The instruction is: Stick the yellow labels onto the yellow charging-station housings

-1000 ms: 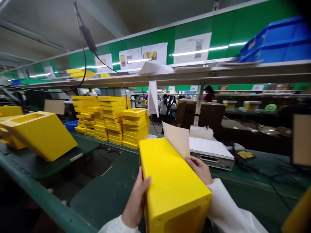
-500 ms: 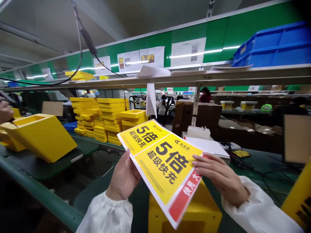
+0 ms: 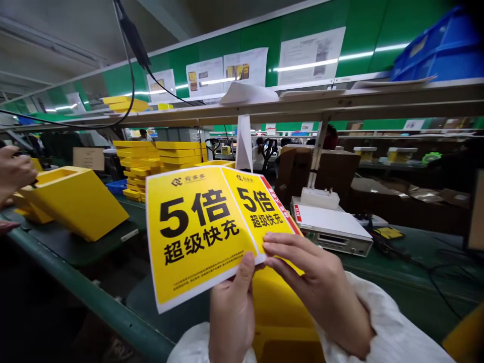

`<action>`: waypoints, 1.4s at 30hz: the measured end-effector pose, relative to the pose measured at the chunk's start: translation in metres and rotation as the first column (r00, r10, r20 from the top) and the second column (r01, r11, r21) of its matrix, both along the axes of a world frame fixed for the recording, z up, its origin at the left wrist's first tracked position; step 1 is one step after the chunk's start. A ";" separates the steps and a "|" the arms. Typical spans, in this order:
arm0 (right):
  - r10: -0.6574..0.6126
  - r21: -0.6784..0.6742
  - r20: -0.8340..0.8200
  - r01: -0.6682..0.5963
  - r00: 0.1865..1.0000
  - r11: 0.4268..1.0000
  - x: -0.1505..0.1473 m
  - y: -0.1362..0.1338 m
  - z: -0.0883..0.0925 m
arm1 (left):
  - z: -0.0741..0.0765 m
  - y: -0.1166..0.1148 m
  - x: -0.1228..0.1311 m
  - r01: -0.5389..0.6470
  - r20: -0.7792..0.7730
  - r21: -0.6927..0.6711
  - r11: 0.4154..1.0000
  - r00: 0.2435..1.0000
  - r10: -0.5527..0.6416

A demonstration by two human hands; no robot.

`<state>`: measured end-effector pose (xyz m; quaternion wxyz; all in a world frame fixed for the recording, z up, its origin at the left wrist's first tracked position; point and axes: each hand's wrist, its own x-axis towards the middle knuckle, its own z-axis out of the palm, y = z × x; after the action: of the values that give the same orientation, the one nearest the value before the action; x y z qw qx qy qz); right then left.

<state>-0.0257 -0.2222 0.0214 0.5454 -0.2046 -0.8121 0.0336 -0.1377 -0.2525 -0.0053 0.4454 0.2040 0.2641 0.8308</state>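
Note:
A yellow printed sticker sheet point(image 3: 196, 232) with black lettering and a red strip along its far right edge is held up before me, tilted. My left hand point(image 3: 232, 307) pinches its lower edge, thumb on the printed face. My right hand point(image 3: 313, 282) grips the sheet near the same lower edge, a little to the right, its fingers lying over the front. Below and behind both hands stands a yellow box-shaped housing point(image 3: 283, 312), partly hidden by the sheet and my right hand.
At left, another person's hand point(image 3: 17, 171) is beside a tilted yellow housing point(image 3: 79, 201) on the green line. Stacked yellow trays point(image 3: 138, 164) stand behind. A white instrument point(image 3: 333, 229) with cables sits at right. A shelf point(image 3: 295, 103) crosses above, carrying a blue crate point(image 3: 442, 48).
The sheet has been turned and shifted left, so its print now faces me more squarely. Both hands have come close together at its lower edge. The view has shifted slightly.

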 end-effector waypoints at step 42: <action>-0.020 -0.737 -0.577 -0.510 0.817 0.444 0.107 0.072 0.013 | -0.094 -0.007 -0.244 -0.168 -0.540 -0.670 0.723 0.779 -0.320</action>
<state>0.0818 -0.1507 0.0340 0.5451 -0.3090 -0.5275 0.5737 -0.3819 -0.2598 -0.0994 0.4111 0.2978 0.6743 0.5364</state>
